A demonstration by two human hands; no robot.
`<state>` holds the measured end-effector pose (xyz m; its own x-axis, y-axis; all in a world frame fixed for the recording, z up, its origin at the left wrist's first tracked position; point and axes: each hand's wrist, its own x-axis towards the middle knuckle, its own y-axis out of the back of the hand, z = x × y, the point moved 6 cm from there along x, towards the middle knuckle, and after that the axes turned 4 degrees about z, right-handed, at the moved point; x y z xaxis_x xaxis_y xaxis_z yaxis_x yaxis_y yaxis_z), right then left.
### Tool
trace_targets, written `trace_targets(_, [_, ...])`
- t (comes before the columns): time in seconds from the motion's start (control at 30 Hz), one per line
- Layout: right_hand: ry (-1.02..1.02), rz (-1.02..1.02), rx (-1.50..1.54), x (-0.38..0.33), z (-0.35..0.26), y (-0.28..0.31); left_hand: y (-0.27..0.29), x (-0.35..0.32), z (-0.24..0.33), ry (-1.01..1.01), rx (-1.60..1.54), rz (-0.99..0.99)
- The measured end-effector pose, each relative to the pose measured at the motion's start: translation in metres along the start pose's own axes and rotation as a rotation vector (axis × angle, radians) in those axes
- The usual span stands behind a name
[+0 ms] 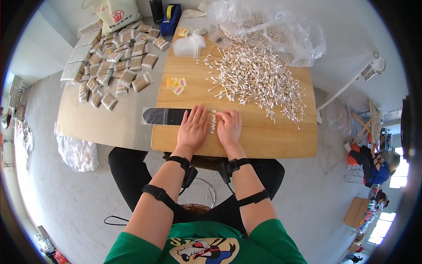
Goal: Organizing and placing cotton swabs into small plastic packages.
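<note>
At one o'clock we see swabs [257, 75] with white tips and tan sticks on a honey-toned, wood-grained desk [272, 141]. Towards ten o'clock our strip [160, 116] is black. At eleven, our cards [176, 85] are yellow, white and red, the dispenser [169, 27] blue with yellow tape [169, 12]. At six, our shirt [193, 229] is green with a multicoloured cartoon print [205, 251].

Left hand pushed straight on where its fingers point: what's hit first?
Probably the left edge of the loose swab pile, past some bare tabletop. The left hand points away from the body, slightly right; depth is unclear, so contact isn't certain.
</note>
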<state>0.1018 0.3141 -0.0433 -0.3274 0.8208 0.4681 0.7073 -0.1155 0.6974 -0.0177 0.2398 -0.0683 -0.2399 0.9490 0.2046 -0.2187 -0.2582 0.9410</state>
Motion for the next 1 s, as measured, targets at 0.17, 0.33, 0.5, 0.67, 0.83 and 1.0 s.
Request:
trace_targets(0.17, [-0.026,0.0,-0.002,0.002,-0.001,-0.001,0.001,0.0,0.0,0.0,-0.017,0.008])
trace_targets(0.33, [0.005,0.003,-0.021,0.006,-0.001,-0.005,0.002,0.0,-0.004,-0.006,-0.005,0.036])
trace_targets(0.5, [-0.024,-0.243,0.13,0.038,0.013,-0.017,0.002,0.0,-0.001,-0.005,-0.039,0.017])
trace_targets(0.67, [0.105,-0.439,0.124,0.053,0.01,-0.027,0.006,-0.002,0.001,-0.01,-0.034,0.019])
trace_targets(0.83, [0.021,-0.199,-0.041,0.064,0.045,-0.013,0.01,0.001,0.008,-0.009,-0.03,-0.004])
trace_targets(1.0, [0.156,-0.138,0.062,0.016,0.007,0.004,0.005,-0.001,-0.001,0.006,-0.034,0.005])
